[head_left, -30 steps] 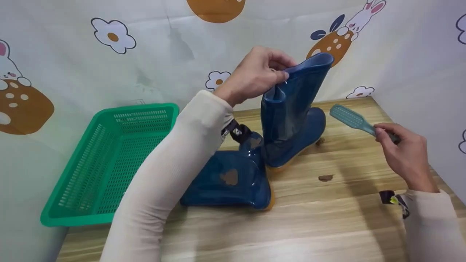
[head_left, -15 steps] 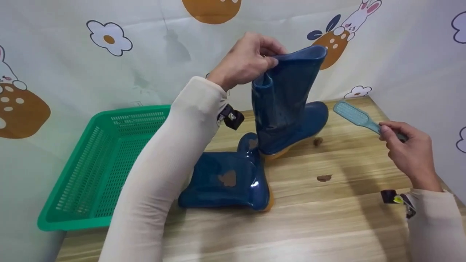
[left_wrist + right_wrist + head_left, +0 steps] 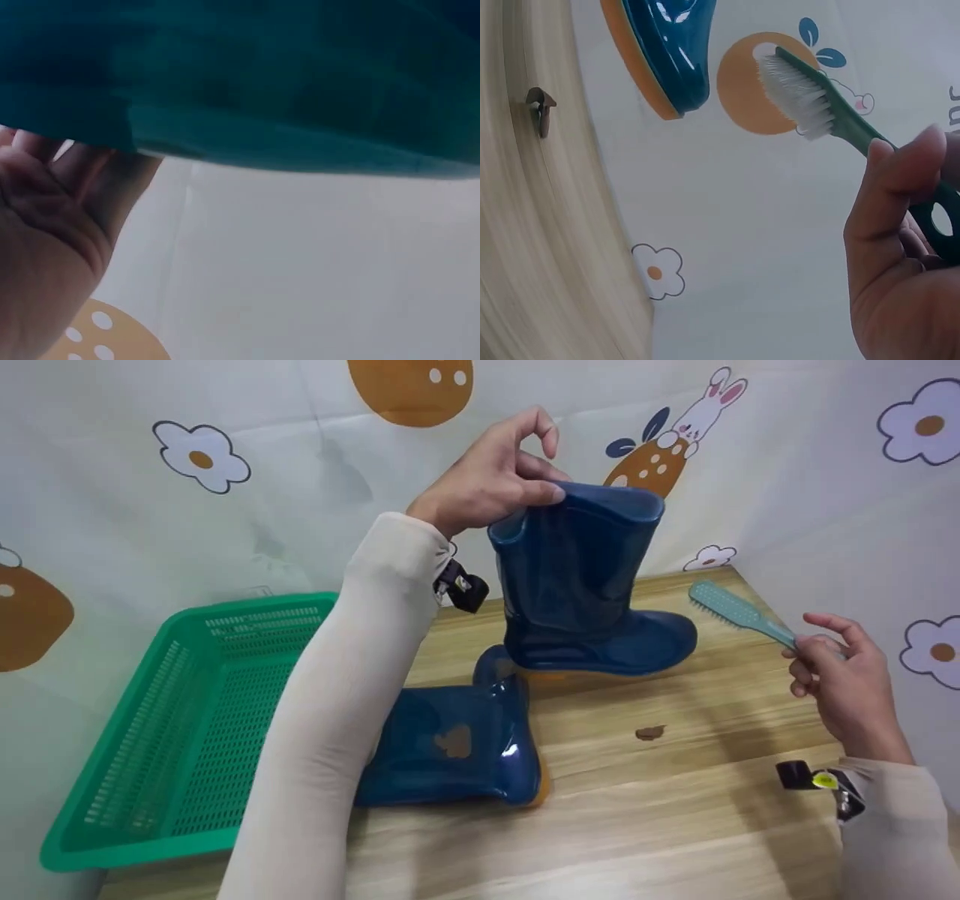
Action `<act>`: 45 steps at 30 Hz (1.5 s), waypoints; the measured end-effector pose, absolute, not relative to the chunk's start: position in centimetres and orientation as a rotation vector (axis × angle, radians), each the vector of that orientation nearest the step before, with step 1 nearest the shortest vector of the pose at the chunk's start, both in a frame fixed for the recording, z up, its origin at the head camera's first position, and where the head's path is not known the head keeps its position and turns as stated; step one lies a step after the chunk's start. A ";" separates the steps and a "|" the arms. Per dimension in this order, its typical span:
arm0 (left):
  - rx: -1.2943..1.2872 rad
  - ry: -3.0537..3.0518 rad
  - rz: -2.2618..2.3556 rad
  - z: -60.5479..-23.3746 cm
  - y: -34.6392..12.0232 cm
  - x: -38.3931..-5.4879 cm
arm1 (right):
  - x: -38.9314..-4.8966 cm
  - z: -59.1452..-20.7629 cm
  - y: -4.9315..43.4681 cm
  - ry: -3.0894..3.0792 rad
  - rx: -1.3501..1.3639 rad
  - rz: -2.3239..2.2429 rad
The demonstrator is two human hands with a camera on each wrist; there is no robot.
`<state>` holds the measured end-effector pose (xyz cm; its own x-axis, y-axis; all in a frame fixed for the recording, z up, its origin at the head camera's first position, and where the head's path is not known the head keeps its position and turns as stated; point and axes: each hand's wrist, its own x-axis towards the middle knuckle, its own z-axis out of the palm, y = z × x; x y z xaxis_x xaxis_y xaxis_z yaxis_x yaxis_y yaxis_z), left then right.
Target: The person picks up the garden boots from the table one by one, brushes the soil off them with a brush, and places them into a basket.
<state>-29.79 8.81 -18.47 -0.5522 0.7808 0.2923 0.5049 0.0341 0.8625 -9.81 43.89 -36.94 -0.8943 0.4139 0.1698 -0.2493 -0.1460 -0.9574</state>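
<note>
My left hand (image 3: pixel 495 472) pinches the top rim of a blue rubber boot (image 3: pixel 577 577) between thumb and fingers, its index finger raised. The boot hangs nearly upright, its orange sole seemingly off the table and its toe to the right. In the left wrist view the boot shaft (image 3: pixel 262 90) covers the fingertips. My right hand (image 3: pixel 851 690) holds a green brush (image 3: pixel 727 604) by its handle, apart from the boot. White bristles (image 3: pixel 799 94) show in the right wrist view. A second blue boot (image 3: pixel 442 742) with a brown patch (image 3: pixel 454 742) lies on its side below the first.
A green plastic basket (image 3: pixel 67 825) stands at the left of the wooden table (image 3: pixel 637 817). A small brown scrap (image 3: pixel 649 732) lies right of the lying boot. Behind the table hangs a white printed backdrop (image 3: pixel 285 510).
The held boot has turned, its toe swinging right and its side now facing me. My left index finger has come off the rim. The brush has tilted, so its bristles show underneath.
</note>
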 end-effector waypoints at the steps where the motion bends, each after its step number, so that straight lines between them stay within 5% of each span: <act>1: 1.329 2.041 1.516 -18.6 8.7 -30.0 | -9.8 -37.0 43.9 -1.690 -0.174 2.108; 32: 1.686 1.790 1.276 -21.5 13.0 -29.0 | -9.9 -37.5 43.5 -1.593 -0.142 2.168; 45: 1.611 2.215 1.130 -25.3 7.2 -30.3 | -12.2 -38.0 42.9 -1.662 -0.086 2.187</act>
<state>-30.26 7.24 -25.35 -0.3976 0.8744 0.2783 0.7385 0.1249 0.6626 -12.21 42.91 -37.97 -0.9216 0.3417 0.1841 -0.2689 -0.2200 -0.9377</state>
